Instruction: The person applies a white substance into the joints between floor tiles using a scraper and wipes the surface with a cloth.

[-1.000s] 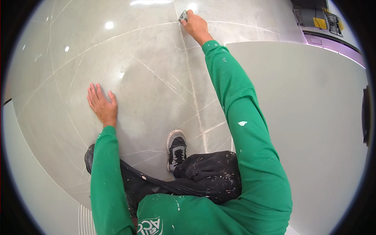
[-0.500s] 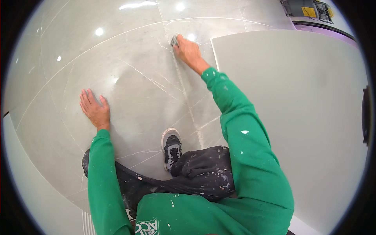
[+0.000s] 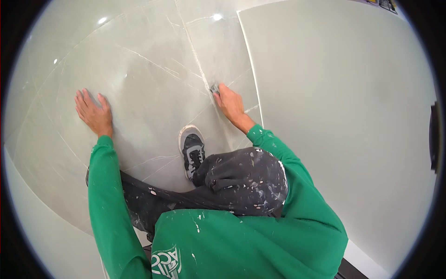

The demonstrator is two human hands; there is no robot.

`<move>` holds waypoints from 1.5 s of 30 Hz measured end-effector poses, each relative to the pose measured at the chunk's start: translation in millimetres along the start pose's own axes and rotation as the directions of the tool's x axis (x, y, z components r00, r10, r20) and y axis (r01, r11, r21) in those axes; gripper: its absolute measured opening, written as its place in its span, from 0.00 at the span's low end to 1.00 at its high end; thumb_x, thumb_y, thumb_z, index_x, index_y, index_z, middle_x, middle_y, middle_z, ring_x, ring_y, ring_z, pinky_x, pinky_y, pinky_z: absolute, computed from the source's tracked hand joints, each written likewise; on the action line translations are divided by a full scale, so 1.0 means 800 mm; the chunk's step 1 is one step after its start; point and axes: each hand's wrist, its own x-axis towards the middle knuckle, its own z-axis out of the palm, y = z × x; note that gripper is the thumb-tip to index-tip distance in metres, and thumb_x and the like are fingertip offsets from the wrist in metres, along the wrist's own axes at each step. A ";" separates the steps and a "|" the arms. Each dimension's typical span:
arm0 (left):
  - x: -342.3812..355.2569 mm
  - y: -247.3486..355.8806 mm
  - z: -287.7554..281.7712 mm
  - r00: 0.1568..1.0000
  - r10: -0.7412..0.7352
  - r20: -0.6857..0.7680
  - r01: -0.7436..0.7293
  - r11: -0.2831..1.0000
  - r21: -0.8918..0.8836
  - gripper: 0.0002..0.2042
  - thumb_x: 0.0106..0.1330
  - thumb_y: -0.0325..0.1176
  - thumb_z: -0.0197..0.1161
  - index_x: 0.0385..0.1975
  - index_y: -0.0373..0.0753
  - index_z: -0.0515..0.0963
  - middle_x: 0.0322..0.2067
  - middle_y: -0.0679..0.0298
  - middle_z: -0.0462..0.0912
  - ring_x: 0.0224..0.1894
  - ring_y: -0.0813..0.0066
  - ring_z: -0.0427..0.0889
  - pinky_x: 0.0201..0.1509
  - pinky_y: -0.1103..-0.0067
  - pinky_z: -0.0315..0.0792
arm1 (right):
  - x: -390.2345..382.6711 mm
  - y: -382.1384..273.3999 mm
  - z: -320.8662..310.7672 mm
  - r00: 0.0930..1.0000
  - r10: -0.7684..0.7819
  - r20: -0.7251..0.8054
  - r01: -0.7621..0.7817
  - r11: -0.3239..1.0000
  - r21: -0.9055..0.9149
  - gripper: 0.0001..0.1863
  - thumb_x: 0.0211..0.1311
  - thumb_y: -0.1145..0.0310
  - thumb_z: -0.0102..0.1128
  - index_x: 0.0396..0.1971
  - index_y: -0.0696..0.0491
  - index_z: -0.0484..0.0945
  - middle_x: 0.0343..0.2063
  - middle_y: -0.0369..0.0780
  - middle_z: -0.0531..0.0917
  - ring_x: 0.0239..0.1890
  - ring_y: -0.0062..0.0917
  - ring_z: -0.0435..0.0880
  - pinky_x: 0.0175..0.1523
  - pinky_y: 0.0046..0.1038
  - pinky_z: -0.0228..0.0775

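Note:
My right hand (image 3: 231, 103) is closed around a small dark grey object (image 3: 214, 88), whose kind is too blurred to make out. I hold it against the pale tiled floor (image 3: 153, 102), at a light straight joint line (image 3: 197, 60). Powdery white marks lie along that line. To the left, my left hand (image 3: 95, 114) lies flat on the floor with its fingers spread and nothing in it.
A large smooth pale grey panel (image 3: 339, 93) with a white edge stands close on my right. Another pale surface (image 3: 32, 209) curves along the lower left. My sneaker (image 3: 192, 151) rests on the floor between my hands, below my bent, paint-spotted knee (image 3: 251, 181).
My right hand has drawn the small grey object back along the joint line, toward me. The view has shifted, while my left hand stays flat on the floor.

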 end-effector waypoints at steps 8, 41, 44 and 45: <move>-0.004 -0.002 0.003 1.000 0.008 -0.016 -0.007 1.000 0.011 0.28 0.73 0.48 0.56 0.69 0.39 0.68 0.72 0.55 0.65 0.75 0.57 0.60 0.79 0.61 0.50 | -0.157 0.036 0.021 0.976 0.187 0.117 -0.184 0.982 -0.034 0.13 0.65 0.65 0.64 0.36 0.54 0.68 0.28 0.49 0.80 0.32 0.52 0.80 0.33 0.48 0.70; -0.073 -0.413 -0.173 0.920 -0.367 -0.138 0.391 0.875 0.285 0.28 0.68 0.42 0.61 0.65 0.35 0.70 0.66 0.47 0.70 0.68 0.49 0.67 0.71 0.58 0.61 | 0.186 -0.262 -0.098 0.945 -0.144 0.294 0.069 0.965 0.253 0.23 0.64 0.57 0.69 0.43 0.57 0.68 0.32 0.52 0.82 0.35 0.48 0.82 0.39 0.42 0.72; -0.080 -0.432 -0.170 0.923 -0.379 -0.068 0.383 0.891 0.242 0.29 0.68 0.42 0.60 0.68 0.36 0.68 0.69 0.48 0.66 0.70 0.50 0.65 0.72 0.58 0.58 | 0.255 -0.377 -0.034 0.895 -0.258 0.365 0.228 0.966 0.124 0.24 0.63 0.56 0.69 0.44 0.56 0.68 0.35 0.55 0.83 0.38 0.52 0.82 0.40 0.45 0.73; -0.078 -0.435 -0.170 0.911 -0.410 -0.035 0.407 0.887 0.218 0.29 0.68 0.41 0.59 0.68 0.36 0.67 0.69 0.48 0.66 0.71 0.50 0.64 0.72 0.57 0.58 | 0.278 -0.421 -0.014 0.884 -0.260 0.388 0.211 0.963 0.166 0.23 0.63 0.56 0.68 0.44 0.56 0.68 0.36 0.55 0.84 0.39 0.53 0.82 0.40 0.46 0.73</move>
